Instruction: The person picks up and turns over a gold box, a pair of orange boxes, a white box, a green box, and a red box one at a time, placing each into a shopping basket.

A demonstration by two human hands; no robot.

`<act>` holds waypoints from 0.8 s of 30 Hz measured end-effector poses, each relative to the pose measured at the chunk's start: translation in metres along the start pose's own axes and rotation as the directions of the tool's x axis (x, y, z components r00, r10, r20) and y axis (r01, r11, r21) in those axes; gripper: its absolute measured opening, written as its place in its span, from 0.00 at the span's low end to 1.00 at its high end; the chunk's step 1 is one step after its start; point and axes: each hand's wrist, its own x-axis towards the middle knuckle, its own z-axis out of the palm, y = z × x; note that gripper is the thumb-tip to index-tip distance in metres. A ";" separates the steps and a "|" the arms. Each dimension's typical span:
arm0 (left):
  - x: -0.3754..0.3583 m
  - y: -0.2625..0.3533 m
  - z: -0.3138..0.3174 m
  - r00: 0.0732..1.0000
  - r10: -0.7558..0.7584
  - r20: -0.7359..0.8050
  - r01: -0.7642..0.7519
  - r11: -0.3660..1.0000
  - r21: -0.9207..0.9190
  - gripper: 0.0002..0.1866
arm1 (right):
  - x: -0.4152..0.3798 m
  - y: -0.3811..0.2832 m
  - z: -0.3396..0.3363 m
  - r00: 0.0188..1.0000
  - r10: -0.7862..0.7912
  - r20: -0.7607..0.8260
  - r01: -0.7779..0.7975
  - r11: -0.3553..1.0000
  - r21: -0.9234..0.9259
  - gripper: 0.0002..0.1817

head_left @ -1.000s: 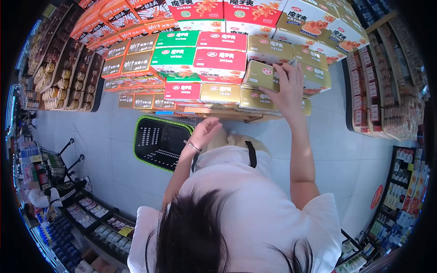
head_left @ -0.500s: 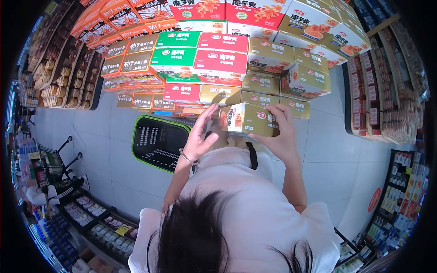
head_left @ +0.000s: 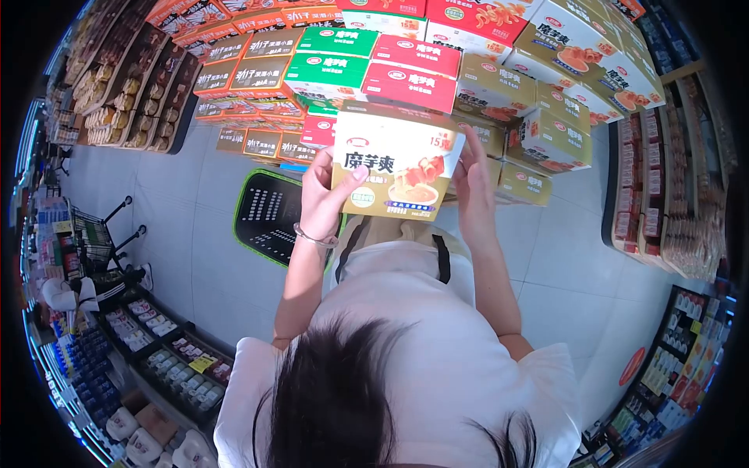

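A gold and white snack box (head_left: 396, 175) is held up in front of my body, its printed front with red food pictures turned toward the camera. My left hand (head_left: 326, 191) grips the box's left side, thumb across the front and fingers behind it. On that wrist is a bracelet (head_left: 314, 237). My right hand (head_left: 474, 187) holds the opposite side, fingers along the edge and partly hidden behind the box. Just beyond stand stacked green boxes (head_left: 328, 74), red boxes (head_left: 412, 82) and gold boxes (head_left: 550, 139) of similar make.
A black shopping basket (head_left: 269, 214) with a green rim is on the floor at my left. Orange boxes (head_left: 250, 74) are stacked at the back left. Shelves (head_left: 133, 101) line the left, more shelves (head_left: 651, 171) the right. A shopping cart (head_left: 97, 242) stands at far left beside a person's leg.
The box has been raised and turned from its gold top to its printed front. My left hand, open beside it before, has closed on its left side. The view has shifted slightly.
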 end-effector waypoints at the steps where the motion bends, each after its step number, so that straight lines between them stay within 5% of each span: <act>1: 0.000 0.001 -0.002 0.999 -0.032 -0.024 0.030 0.995 -0.090 0.22 | -0.001 0.002 0.004 1.000 0.009 0.006 -0.009 1.000 0.004 0.37; 6: 0.003 0.009 0.005 0.990 -0.087 -0.111 0.056 0.966 -0.254 0.25 | -0.002 0.009 0.020 0.987 0.001 0.163 -0.006 1.000 0.028 0.37; 9: 0.004 0.008 0.004 0.993 -0.070 -0.097 0.051 0.981 -0.189 0.26 | 0.001 0.013 0.020 0.988 0.002 0.153 0.009 0.997 -0.073 0.36; 24: 0.005 0.012 -0.003 0.994 -0.103 0.033 0.106 0.991 -0.085 0.29 | 0.003 0.018 0.026 0.998 0.052 -0.044 -0.049 0.997 0.066 0.32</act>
